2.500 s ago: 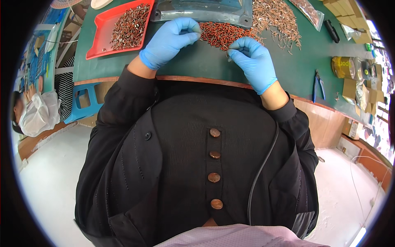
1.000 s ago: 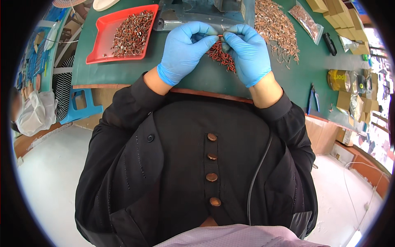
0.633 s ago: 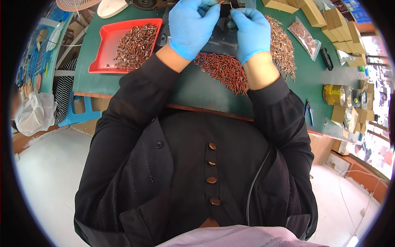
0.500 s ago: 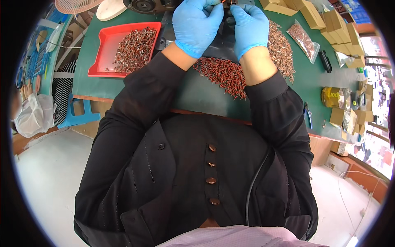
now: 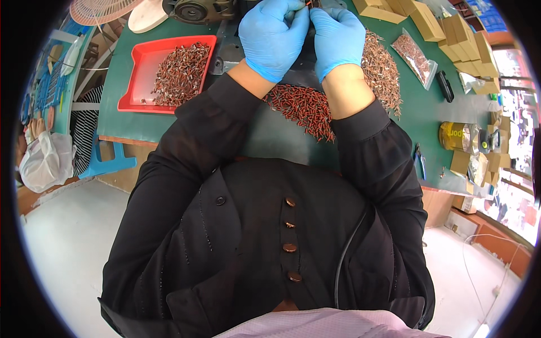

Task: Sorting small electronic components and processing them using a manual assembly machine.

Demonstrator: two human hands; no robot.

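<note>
head | both hands, left (image 5: 273, 35) and right (image 5: 337, 34), pinch a small red part (image 5: 309, 4) at the worktop's (image 5: 422, 121) far edge | risk: it slips into the red pile (image 5: 301, 107)

Thin, smooth blue rubbery gloves are covering the left hand (image 5: 274, 35) and the right hand (image 5: 337, 35), showing a faint sheen, while the sleeves are looking like matt black cloth. The mat (image 5: 417, 115) on the bench is lying matt green, and the red tray (image 5: 142, 73) near its left edge is shining like glossy plastic. The small red parts (image 5: 301, 107) heaped mid-mat are looking smooth, with thin metallic leads.
</note>
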